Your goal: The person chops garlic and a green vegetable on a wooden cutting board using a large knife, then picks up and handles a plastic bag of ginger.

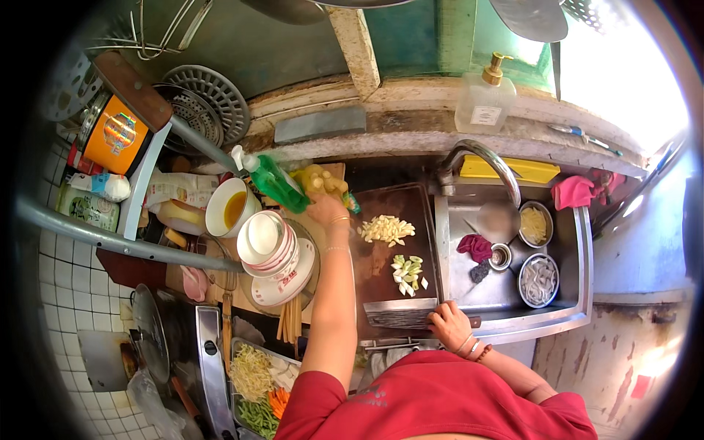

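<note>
My left hand reaches to a yellow plastic bag of ginger at the back of the counter. Its fingertips are hidden among the bag, so I cannot tell whether they grip it. Near me, my right hand holds a cleaver where blade meets handle. The blade lies along the front of a dark cutting board. On that board sit a pile of chopped pale pieces, seemingly garlic, and diamond-cut scallion. A green spray bottle leans just left of my left hand.
Stacked bowls stand on an oval plate, left of my forearm. A bowl of yellow liquid is behind them. To the right, a steel sink with a faucet holds two filled bowls. A vegetable tray lies front left.
</note>
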Demonstrator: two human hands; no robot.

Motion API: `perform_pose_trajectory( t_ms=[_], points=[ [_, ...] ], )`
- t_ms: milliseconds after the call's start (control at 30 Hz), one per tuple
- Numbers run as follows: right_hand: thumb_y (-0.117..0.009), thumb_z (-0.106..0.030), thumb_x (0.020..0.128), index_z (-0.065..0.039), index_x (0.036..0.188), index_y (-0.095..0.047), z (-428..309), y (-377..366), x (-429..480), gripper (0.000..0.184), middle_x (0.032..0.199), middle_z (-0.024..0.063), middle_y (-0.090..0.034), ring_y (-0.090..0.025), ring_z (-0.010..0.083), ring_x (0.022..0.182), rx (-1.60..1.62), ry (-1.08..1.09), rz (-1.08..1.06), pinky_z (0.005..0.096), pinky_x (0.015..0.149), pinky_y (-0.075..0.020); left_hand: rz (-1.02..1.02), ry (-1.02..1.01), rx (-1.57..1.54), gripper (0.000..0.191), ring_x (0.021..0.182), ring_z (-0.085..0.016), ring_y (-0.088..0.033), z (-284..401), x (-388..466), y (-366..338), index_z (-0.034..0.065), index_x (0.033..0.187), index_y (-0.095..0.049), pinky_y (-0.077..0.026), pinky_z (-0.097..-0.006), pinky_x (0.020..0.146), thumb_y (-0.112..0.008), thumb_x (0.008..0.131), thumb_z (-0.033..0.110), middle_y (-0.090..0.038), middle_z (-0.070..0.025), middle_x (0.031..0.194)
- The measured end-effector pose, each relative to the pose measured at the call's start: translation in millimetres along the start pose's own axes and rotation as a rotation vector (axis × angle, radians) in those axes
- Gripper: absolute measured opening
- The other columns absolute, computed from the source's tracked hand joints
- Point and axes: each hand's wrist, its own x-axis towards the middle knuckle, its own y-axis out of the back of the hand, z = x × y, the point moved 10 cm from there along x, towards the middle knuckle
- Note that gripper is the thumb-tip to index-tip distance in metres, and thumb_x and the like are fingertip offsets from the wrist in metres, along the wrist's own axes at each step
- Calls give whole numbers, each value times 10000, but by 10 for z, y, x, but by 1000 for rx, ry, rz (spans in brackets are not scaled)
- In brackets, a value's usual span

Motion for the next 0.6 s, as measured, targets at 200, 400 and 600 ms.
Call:
perform_pose_trajectory(
  t_ms=[200,400,600],
  points=[
    [-664,-27,699,-68,958,-577,110,488,172,276,939,116,-531,-510,315,911,54,-116,171,386,780,-462,-222,-60,-462,444,990,-429,-540,241,-664,649,-73,1278,-409,-436,-434,845,-472,890,133,-550,-309,1072],
    [-648,-10,771,-39,1023,-588,380,1133,544,261,952,124,-591,-568,291,884,377,-270,370,353,742,-478,-652,235,-1490,405,1022,-240,-568,65,-1649,1141,4,1272,-457,-468,-362,883,-479,952,250,-564,-99,1151],
    [-597,-100,910,-21,1312,-452,288,1278,1107,434,1120,87,-626,-585,139,1023,1351,-289,238,271,851,-478,-1045,193,-1449,383,1020,-174,-569,39,-2288,1755,31,1275,-486,-465,-311,878,-520,938,210,-570,-73,1173]
  ],
)
